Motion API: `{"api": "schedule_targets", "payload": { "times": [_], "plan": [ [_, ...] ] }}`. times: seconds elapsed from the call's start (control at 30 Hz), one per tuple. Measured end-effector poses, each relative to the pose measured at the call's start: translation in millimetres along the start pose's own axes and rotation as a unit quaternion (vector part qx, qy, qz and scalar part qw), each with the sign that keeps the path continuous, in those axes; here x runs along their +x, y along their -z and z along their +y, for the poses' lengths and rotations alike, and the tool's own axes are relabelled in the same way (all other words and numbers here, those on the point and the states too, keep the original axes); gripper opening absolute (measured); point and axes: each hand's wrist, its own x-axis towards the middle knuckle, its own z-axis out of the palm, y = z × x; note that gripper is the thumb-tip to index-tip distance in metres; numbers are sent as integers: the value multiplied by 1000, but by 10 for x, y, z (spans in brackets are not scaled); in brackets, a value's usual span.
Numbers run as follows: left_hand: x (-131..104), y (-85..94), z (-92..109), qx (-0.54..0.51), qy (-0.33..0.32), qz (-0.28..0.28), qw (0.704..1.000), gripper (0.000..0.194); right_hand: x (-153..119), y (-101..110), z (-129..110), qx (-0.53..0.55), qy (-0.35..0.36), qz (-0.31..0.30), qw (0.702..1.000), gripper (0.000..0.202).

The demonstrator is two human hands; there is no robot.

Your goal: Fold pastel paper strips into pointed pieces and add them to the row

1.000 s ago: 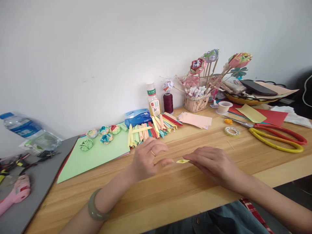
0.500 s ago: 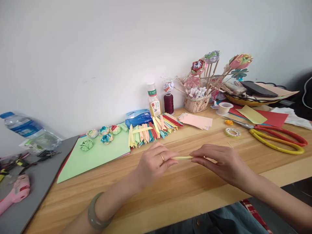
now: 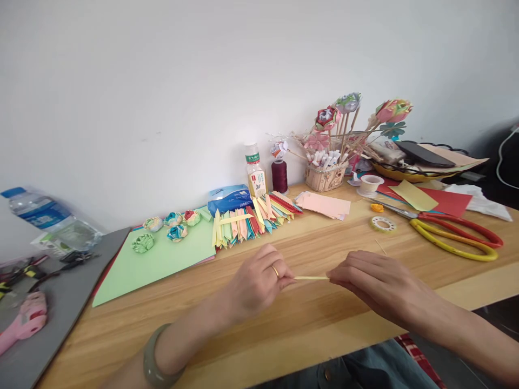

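Observation:
A narrow strip of pale yellow folded paper (image 3: 311, 277) stretches level between my two hands, above the wooden table (image 3: 259, 346). My left hand (image 3: 261, 281) pinches its left end between thumb and fingers. At its other end, my right hand (image 3: 373, 281) is closed on the paper, palm down, with the thumb mostly hidden. Beyond my left hand lies a long row of folded coloured paper pieces (image 3: 239, 224). One yellow folded strip (image 3: 235, 217) rests across the top of that row.
Paper flowers (image 3: 142, 243) sit on green sheets (image 3: 162, 270) at left. Large scissors (image 3: 454, 232), a tape roll (image 3: 383, 224) and a white spool (image 3: 370, 185) lie right. Pink paper slips (image 3: 324, 204), a drink bottle (image 3: 256, 175) and a flower basket (image 3: 326, 177) stand behind. A pink glue gun (image 3: 28, 319) lies far left.
Both hands have shifted slightly down and to the right in view with the yellow paper. My right hand has turned more palm down, and its fingers are closer together.

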Motion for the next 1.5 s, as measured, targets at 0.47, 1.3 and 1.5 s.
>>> {"api": "schedule_targets", "payload": {
  "times": [0.47, 1.3, 1.5],
  "plan": [
    [-16, -1, -183, -79, 14, -31, 996, 24, 35, -91, 105, 86, -53, -38, 994, 19],
    [-156, 734, -932, 129, 247, 30, 960, 20, 597, -213, 439, 11, -251, 153, 956, 21],
    [-325, 477, -1077, 193, 200, -52, 959, 33, 1240, -668, 486, -3, -199, 125, 972, 18]
  ]
}}
